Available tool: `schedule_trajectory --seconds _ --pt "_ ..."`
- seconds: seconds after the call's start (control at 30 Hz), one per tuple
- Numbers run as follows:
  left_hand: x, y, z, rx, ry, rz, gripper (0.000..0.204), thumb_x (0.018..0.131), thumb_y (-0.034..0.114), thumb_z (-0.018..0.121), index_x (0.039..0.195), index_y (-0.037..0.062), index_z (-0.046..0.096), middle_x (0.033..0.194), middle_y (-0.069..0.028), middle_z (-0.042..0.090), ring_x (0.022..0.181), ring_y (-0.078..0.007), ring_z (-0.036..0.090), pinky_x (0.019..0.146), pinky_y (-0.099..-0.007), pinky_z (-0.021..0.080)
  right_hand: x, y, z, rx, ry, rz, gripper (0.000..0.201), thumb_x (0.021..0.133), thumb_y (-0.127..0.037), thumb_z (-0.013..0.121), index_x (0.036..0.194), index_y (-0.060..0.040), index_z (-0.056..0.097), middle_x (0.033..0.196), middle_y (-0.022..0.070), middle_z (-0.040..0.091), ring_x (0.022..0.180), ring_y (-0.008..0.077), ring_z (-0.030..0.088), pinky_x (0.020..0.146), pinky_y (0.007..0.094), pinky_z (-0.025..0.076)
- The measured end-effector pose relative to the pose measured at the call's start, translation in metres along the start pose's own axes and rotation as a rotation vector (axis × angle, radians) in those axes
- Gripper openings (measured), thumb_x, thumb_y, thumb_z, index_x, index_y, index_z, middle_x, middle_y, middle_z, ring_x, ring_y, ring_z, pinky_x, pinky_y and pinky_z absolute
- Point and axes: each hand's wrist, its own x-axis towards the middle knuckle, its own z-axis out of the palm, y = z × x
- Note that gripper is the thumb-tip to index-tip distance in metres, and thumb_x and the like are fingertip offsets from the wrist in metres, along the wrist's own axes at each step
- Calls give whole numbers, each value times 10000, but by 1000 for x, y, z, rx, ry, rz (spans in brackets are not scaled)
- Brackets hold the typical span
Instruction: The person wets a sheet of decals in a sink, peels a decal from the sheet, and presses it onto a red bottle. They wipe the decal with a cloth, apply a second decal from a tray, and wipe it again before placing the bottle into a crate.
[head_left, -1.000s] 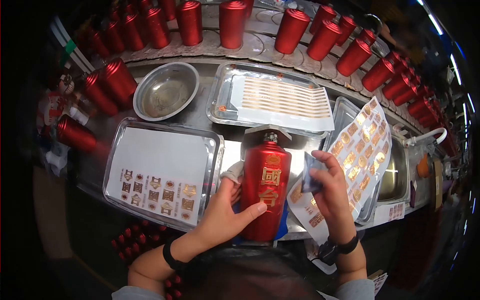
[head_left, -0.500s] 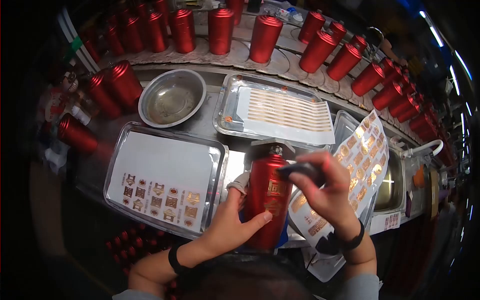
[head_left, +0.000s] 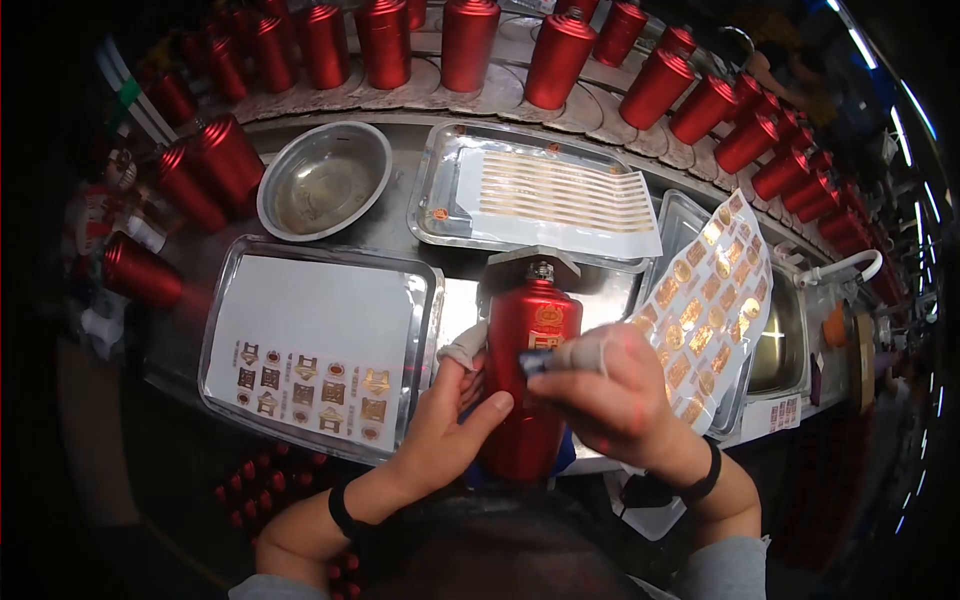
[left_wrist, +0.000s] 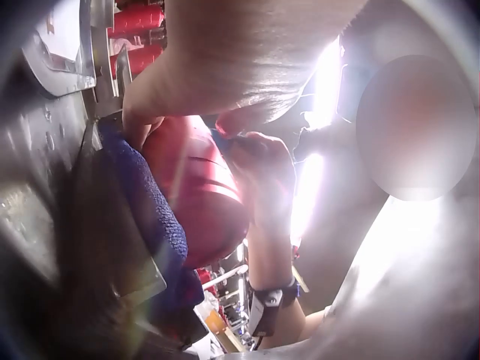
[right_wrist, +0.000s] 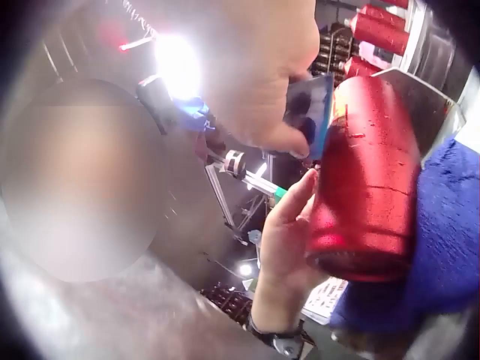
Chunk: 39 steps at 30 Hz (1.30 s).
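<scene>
A red bottle (head_left: 525,440) with gold characters lies neck away from me, its neck at a metal holder (head_left: 555,268). My left hand (head_left: 440,420) grips its left side, thumb on the front, a pale cover on a finger. My right hand (head_left: 615,395) pinches a small dark blue flat piece (head_left: 535,362) against the bottle's front, over part of the characters. In the right wrist view the translucent blue piece (right_wrist: 319,112) meets the red bottle (right_wrist: 367,180). A blue cloth (left_wrist: 150,195) lies under the bottle in the left wrist view.
At left is a tray (head_left: 437,330) with a sheet of gold characters; behind it, a metal bowl (head_left: 325,180). A tray (head_left: 430,225) with gold strips stands behind the bottle. A gold-sticker sheet (head_left: 700,320) and sink (head_left: 785,345) are at right. Red bottles line the back conveyor.
My right hand has moved left from beside the bottle, then down along its front with the blue piece. My left hand keeps its grip. Bottles on the back conveyor have shifted left.
</scene>
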Motion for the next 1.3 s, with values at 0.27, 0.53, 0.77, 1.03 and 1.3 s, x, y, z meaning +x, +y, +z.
schedule_trajectory --seconds 0.27,0.53,0.77,1.03,1.3 --pt "1 0 2 30 -27 91 580 982 94 444 1483 -24 176 1436 -190 378 1336 -226 398 1094 -339 320 -7 0 -6 111 134 163 455 576 26 723 1017 -81 681 856 70 636 756 268 598 650 371 451" --pt "-2 1 1 125 11 32 539 1004 131 432 1469 -20 206 1375 -170 459 1249 -203 475 1053 -328 359 -36 -36 9 136 -83 -130 295 662 -114 711 957 -118 711 916 26 632 840 233 584 714 353 478" --pt "4 0 8 102 24 68 617 978 162 534 1464 -29 206 1349 -190 484 1219 -214 509 1032 -335 395 -58 -39 4 199 45 108 284 680 -37 726 958 -88 699 920 47 661 778 229 594 699 342 483" --pt "5 -1 11 100 33 36 715 930 157 623 1471 -25 193 1367 -201 458 1232 -232 505 1033 -351 402 -50 3 20 698 635 983 213 824 -54 735 966 -34 577 869 40 626 783 69 590 670 228 477" --pt "9 -1 14 407 86 249 693 897 126 629 1463 -24 258 1455 -255 351 1342 -307 389 1099 -400 321 -61 1 19 743 592 918 209 842 -110 721 950 -14 570 831 32 611 742 59 570 637 217 462"
